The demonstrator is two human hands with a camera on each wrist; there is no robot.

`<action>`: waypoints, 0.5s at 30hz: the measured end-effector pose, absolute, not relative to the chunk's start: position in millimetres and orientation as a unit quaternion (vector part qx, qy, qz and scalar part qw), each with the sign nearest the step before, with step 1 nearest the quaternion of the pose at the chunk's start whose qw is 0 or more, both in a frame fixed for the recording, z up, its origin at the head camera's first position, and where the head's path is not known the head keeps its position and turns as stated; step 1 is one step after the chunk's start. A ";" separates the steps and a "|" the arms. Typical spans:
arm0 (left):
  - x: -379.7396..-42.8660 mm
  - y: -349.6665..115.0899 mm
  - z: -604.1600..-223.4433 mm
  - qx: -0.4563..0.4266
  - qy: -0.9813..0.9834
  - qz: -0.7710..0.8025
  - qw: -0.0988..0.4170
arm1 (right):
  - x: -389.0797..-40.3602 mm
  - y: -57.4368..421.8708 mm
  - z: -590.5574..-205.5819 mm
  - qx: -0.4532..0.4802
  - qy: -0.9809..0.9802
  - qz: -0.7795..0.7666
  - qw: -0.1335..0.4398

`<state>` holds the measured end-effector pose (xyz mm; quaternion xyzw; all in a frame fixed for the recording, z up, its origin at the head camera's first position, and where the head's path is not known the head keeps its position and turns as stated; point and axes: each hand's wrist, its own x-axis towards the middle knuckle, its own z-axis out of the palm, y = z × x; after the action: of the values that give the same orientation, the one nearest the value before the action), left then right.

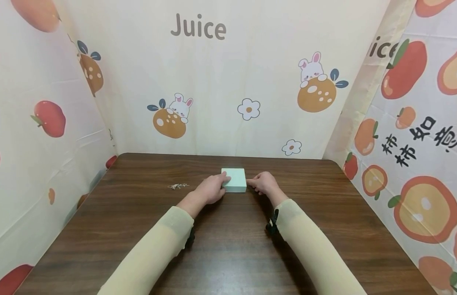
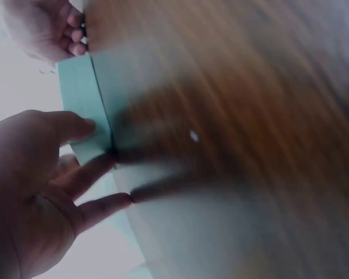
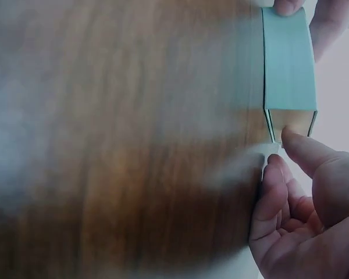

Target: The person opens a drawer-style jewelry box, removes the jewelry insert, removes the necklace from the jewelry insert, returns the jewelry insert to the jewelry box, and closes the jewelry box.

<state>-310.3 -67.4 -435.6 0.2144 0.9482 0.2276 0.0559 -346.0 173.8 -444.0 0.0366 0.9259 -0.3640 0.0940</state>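
Observation:
On the dark wood table stands a small mint-green box point(image 1: 234, 179), flat and square from above. My left hand point(image 1: 212, 187) grips its left end. In the left wrist view that thumb lies on the box's point(image 2: 81, 87) side face, and two other fingertips reach down at the tabletop. At the opposite end is my right hand point(image 1: 264, 183), its fingertips drawn together at the edge. The right wrist view shows the thumb point(image 3: 302, 145) against the set-back end face of the box point(image 3: 289, 64), with the other fingers curled close beside it.
A small pale, tangled thing point(image 1: 178, 186) lies on the table point(image 1: 228, 254) left of my left hand. Behind the table's back edge hangs a fruit-printed curtain point(image 1: 213, 82); similar cloth closes off both sides. Dark bands point(image 1: 272, 223) sit at my wrists.

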 end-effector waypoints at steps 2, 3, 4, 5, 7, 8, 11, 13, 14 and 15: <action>-310.1 -65.6 -435.8 0.221 0.948 0.220 0.066 | -344.2 176.7 -445.1 0.037 0.919 -0.381 0.094; -309.3 -64.7 -435.6 0.223 0.948 0.215 0.075 | -343.1 178.8 -445.8 0.036 0.914 -0.393 0.094; -308.3 -64.2 -435.5 0.224 0.949 0.207 0.083 | -342.0 181.0 -446.4 0.036 0.907 -0.408 0.093; -307.3 -63.6 -435.8 0.225 0.950 0.196 0.089 | -341.0 183.4 -446.9 0.038 0.900 -0.424 0.092; -303.7 -62.2 -435.6 0.221 0.955 0.173 0.097 | -339.2 188.4 -447.3 0.044 0.887 -0.451 0.086; -301.3 -61.1 -435.2 0.218 0.958 0.162 0.094 | -338.6 191.0 -447.2 0.050 0.882 -0.462 0.081; -293.2 -54.8 -434.5 0.210 0.966 0.137 0.064 | -337.4 198.4 -445.4 0.063 0.873 -0.479 0.064; -286.9 -48.0 -434.2 0.206 0.970 0.125 0.041 | -337.6 202.6 -444.0 0.070 0.871 -0.483 0.054; -283.7 -44.0 -434.7 0.207 0.971 0.117 0.032 | -337.7 204.3 -443.3 0.072 0.871 -0.483 0.051; -280.5 -40.1 -435.2 0.208 0.972 0.109 0.026 | -337.6 205.7 -442.7 0.074 0.872 -0.482 0.051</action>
<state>-280.5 -40.1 -435.2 0.2084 0.9716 0.1091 0.0262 -337.6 205.7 -442.7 0.0737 0.8718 -0.4817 0.0506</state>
